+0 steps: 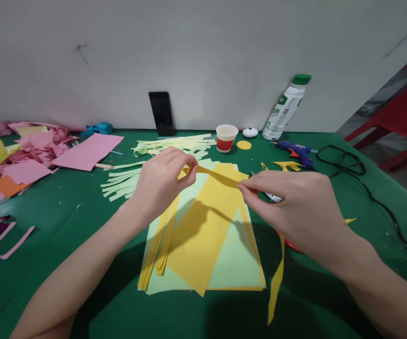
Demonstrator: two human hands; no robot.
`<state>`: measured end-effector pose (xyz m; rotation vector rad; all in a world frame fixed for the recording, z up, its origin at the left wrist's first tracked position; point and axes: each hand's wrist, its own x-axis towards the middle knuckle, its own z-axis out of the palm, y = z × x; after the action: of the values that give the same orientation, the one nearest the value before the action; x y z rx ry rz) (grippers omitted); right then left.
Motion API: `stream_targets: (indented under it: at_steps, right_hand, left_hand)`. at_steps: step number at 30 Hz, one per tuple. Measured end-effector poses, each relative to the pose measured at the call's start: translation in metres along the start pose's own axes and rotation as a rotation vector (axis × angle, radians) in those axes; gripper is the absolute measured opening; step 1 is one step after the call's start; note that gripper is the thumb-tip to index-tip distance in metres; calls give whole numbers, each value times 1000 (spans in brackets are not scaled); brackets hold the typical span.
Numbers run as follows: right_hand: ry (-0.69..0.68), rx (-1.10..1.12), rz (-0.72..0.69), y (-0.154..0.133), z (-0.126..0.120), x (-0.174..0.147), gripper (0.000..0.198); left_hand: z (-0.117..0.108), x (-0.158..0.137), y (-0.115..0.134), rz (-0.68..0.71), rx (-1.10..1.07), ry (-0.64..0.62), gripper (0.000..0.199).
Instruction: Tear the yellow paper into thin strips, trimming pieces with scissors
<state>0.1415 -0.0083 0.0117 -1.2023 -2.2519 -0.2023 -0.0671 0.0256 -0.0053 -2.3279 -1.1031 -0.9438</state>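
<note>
Between my two hands a narrow yellow paper strip [221, 177] is stretched above the table. My left hand [164, 181] pinches its left end between thumb and fingers. The right end is pinched by my right hand [288, 195]. Below them lie pale green paper sheets [231, 263] with a wide yellow paper piece [203, 230] set aslant on top. Several cut yellow strips [159, 249] rest along the left side of the sheets. Scissors [273, 197] show partly under my right hand, which hides most of them. A thin yellow offcut [276, 287] lies to the right.
Fringed pale green strips [118, 183] lie left of the sheets. A paper cup [225, 139], a yellow disc [244, 145], a leaning phone [161, 114] and a bottle [284, 109] stand along the wall. A blue glue gun [297, 153] trails a black cable at right. Pink paper [88, 151] covers the left.
</note>
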Motion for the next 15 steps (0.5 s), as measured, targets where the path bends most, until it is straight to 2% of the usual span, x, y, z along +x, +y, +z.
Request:
stream_targets:
  at_steps: [5,8,11,15]
  right_hand:
    - [50,-49,1,5,-8,1,25]
    - [63,-81,9,9,-11,2,24]
    - [0,-40,-1,10,-10,2,21]
    - [-108,51,0,5,-5,3,19]
  left_hand:
    - [4,-2,-22,-23,74,50,9]
    - [3,-1,-31,-83,67,89,7]
    - [0,0,-19,-82,-54,79,7]
    - [1,0,11,61,-311,-52,14]
